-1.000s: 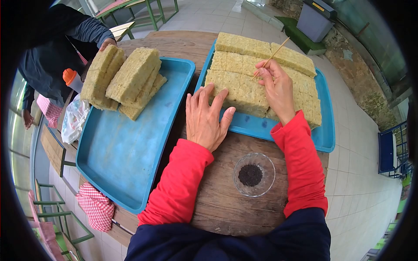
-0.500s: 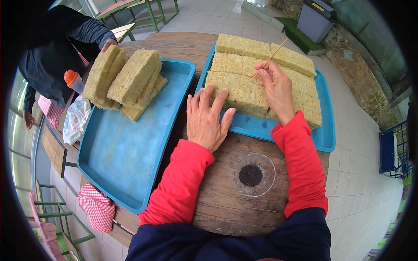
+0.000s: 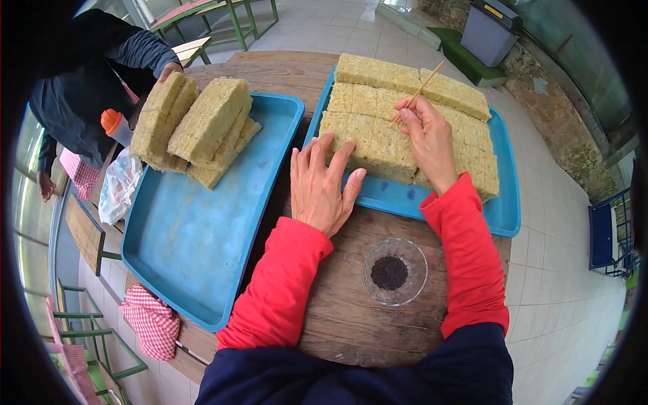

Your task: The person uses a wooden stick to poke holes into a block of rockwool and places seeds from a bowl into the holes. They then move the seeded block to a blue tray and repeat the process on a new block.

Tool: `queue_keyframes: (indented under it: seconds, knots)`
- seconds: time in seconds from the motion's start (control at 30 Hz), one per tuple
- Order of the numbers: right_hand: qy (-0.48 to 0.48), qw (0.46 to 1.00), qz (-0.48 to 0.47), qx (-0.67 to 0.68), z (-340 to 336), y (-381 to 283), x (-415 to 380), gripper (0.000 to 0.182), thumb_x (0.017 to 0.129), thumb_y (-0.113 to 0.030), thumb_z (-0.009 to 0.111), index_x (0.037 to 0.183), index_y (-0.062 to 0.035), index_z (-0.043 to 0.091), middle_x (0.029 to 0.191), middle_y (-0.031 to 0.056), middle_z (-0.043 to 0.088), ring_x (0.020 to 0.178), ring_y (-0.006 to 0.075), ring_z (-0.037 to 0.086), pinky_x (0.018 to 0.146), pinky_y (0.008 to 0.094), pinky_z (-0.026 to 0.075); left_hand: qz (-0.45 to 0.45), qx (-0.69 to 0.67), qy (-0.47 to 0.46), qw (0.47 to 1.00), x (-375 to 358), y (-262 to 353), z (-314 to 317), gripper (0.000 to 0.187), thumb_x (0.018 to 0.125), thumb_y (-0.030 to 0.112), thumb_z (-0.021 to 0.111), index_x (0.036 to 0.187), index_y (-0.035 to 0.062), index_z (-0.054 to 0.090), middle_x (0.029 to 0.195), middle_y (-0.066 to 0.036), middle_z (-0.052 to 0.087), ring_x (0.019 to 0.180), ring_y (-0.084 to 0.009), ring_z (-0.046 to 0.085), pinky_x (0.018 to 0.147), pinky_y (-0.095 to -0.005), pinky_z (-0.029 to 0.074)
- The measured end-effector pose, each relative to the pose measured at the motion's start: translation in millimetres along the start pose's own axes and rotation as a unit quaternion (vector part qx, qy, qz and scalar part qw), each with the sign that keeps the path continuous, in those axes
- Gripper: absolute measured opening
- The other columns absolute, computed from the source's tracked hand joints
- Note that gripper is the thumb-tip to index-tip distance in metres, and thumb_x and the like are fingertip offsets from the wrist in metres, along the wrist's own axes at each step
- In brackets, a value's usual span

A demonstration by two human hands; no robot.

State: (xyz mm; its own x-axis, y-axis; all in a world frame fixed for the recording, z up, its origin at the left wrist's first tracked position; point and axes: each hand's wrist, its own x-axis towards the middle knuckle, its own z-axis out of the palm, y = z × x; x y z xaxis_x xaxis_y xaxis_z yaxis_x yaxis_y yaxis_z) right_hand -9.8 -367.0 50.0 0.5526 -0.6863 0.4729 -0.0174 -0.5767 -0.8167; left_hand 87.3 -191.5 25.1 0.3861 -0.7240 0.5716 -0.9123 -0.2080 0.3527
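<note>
Yellowish rockwool blocks [image 3: 374,135], scored into small cubes, fill most of the right-hand blue tray [image 3: 505,196]. Between thumb and fingers, my right hand [image 3: 430,142] pinches a thin wooden skewer [image 3: 428,82], its lower tip at the top of the front blocks. My left hand [image 3: 322,182] is spread, fingertips resting against the front left corner of the rockwool. Nearer to me, a clear glass bowl [image 3: 420,277] stands on the wooden table [image 3: 358,331], with small black seeds [image 3: 389,273] in its bottom.
A second blue tray [image 3: 189,243] lies to the left, with more rockwool slabs [image 3: 209,125] at its far end. Another person's hand [image 3: 170,70] touches the slabs there. Beside that tray are a plastic bag [image 3: 119,187], an orange-capped bottle [image 3: 115,125] and a checkered cloth [image 3: 150,320].
Almost nothing differs. Both hands and the skewer keep their places, with only a very slight shift of the whole view.
</note>
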Motion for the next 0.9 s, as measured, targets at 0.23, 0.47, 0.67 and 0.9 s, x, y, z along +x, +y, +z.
queue_keyframes:
  seconds: [0.23, 0.47, 0.67, 0.9]
  knots:
    - [0.001, 1.000, -0.009, -0.002, -0.7, -1.6, 0.7, 0.011, 0.095, -0.011, 0.053, 0.098, -0.0037, 0.060, 0.079, 0.0057, 0.066, 0.074, 0.0132, 0.063, 0.067, 0.0290, 0.049, 0.003, 0.002, 0.002, 1.000, -0.2, -0.1, -0.2, 0.039, 0.092, 0.030, 0.057, 0.126, 0.0105, 0.057, 0.129, -0.016, 0.048, 0.119, -0.0370, 0.045, 0.106, -0.0519, 0.032]
    - [-0.019, 0.996, -0.055, 0.074, 19.6, -30.8, 7.0, 0.012, 0.095, -0.011, 0.053, 0.096, -0.0031, 0.063, 0.082, 0.0073, 0.068, 0.080, 0.0152, 0.068, 0.071, 0.0288, 0.051, 0.000, -0.002, 0.002, 1.000, -1.0, -0.1, 0.7, 0.040, 0.090, 0.029, 0.059, 0.125, 0.0109, 0.056, 0.130, -0.017, 0.047, 0.120, -0.0380, 0.044, 0.106, -0.0536, 0.032]
    - [-0.091, 0.994, -0.057, 0.035, 43.7, -29.7, 26.9, 0.014, 0.094, -0.012, 0.053, 0.097, -0.0025, 0.063, 0.083, 0.0139, 0.070, 0.082, 0.0231, 0.070, 0.073, 0.0337, 0.052, 0.000, -0.001, -0.002, 1.000, -0.7, -0.4, 1.2, 0.041, 0.089, 0.029, 0.060, 0.126, 0.0111, 0.056, 0.130, -0.018, 0.047, 0.121, -0.0386, 0.044, 0.106, -0.0539, 0.032]
    - [-0.120, 0.992, -0.015, 0.024, 48.0, -19.7, 28.5, 0.014, 0.097, -0.014, 0.051, 0.099, -0.0036, 0.060, 0.089, 0.0022, 0.064, 0.088, 0.0103, 0.064, 0.074, 0.0275, 0.051, 0.002, -0.002, 0.000, 1.000, -0.7, 0.6, 1.2, 0.041, 0.090, 0.030, 0.059, 0.126, 0.0104, 0.056, 0.131, -0.018, 0.047, 0.122, -0.0397, 0.043, 0.106, -0.0539, 0.031]
